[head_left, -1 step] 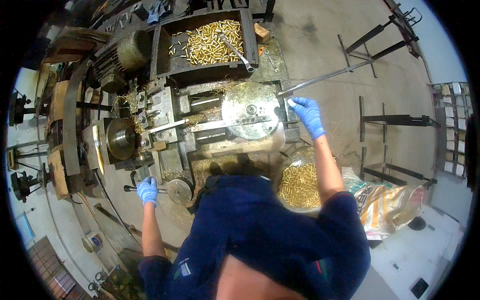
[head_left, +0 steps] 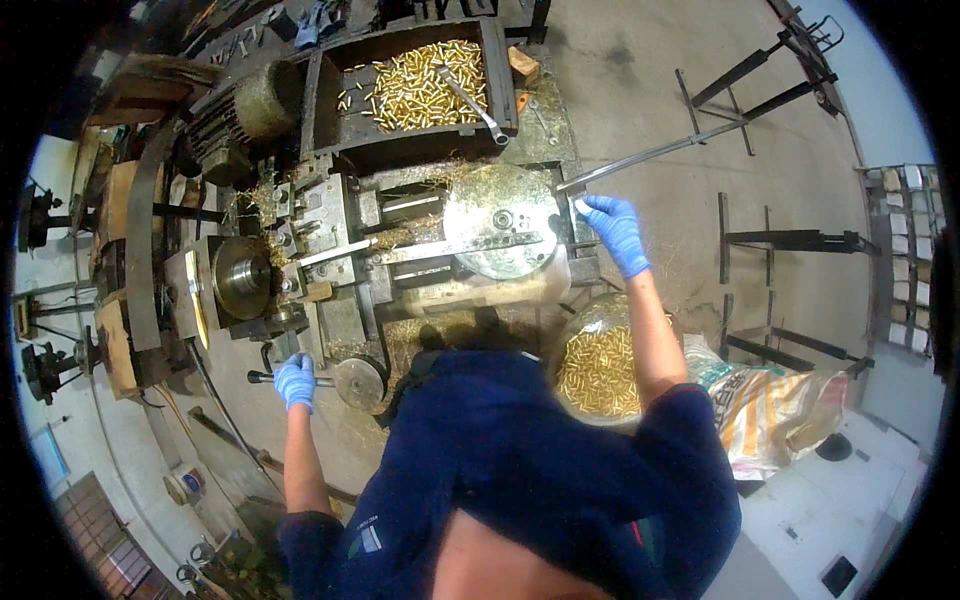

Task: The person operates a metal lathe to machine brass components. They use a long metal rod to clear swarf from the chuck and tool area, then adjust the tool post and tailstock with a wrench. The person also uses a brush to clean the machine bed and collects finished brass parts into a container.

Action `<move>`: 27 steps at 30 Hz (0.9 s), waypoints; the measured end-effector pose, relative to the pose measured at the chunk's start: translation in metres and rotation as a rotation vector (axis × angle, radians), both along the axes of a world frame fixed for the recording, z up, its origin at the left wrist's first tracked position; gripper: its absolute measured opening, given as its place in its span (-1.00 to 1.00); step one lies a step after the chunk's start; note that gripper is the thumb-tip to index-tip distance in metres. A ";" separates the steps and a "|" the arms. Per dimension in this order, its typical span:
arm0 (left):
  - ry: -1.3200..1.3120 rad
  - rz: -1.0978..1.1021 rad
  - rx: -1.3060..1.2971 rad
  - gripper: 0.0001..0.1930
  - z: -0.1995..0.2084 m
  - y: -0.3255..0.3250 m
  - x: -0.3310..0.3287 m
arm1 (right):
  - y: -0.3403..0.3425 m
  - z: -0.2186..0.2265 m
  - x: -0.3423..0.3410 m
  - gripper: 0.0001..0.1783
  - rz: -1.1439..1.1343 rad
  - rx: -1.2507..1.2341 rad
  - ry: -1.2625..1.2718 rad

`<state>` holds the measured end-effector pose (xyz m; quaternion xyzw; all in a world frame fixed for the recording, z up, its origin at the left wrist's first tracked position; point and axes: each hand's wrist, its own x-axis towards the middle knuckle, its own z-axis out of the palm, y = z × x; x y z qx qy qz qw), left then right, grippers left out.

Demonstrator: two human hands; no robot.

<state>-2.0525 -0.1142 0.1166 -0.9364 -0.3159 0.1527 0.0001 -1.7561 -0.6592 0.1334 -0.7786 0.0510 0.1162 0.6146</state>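
Note:
My left hand (head_left: 295, 381), in a blue glove, is wrapped round a dark-ended lever (head_left: 259, 377) beside a small round metal wheel (head_left: 360, 386) on the machine's near side. At the right end of the machine, my gloved right hand (head_left: 616, 232) has its fingers drawn together. A small white patch shows at its fingertips, and what they hold, if anything, I cannot make out. Just left of that hand lies a large round metal plate (head_left: 490, 195) with a flat bar across it. The end of a long metal rod (head_left: 660, 155) is close above the fingers.
A dark tray (head_left: 335, 140) of small brass-coloured pieces, with a wrench (head_left: 475, 105) on them, stands behind the machine. Near my right forearm is a round tub (head_left: 568, 400) of similar pieces. A woven sack (head_left: 770, 415) and black metal stands (head_left: 795, 241) are at right; a motor (head_left: 262, 100) is far left.

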 end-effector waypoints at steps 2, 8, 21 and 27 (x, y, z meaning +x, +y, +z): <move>0.019 0.012 -0.004 -0.66 -0.001 0.001 0.000 | 0.000 0.000 -0.002 -0.75 0.002 0.010 0.015; 0.042 0.011 -0.007 -0.66 -0.002 0.002 0.000 | -0.003 -0.001 -0.009 -0.76 -0.014 0.087 0.044; -0.011 0.009 -0.002 -0.67 0.002 -0.003 0.000 | 0.016 -0.044 -0.043 -0.47 -0.320 0.851 0.678; -0.010 -0.035 0.023 -0.69 -0.002 0.000 -0.002 | 0.050 -0.057 -0.052 -0.48 -0.125 1.173 0.552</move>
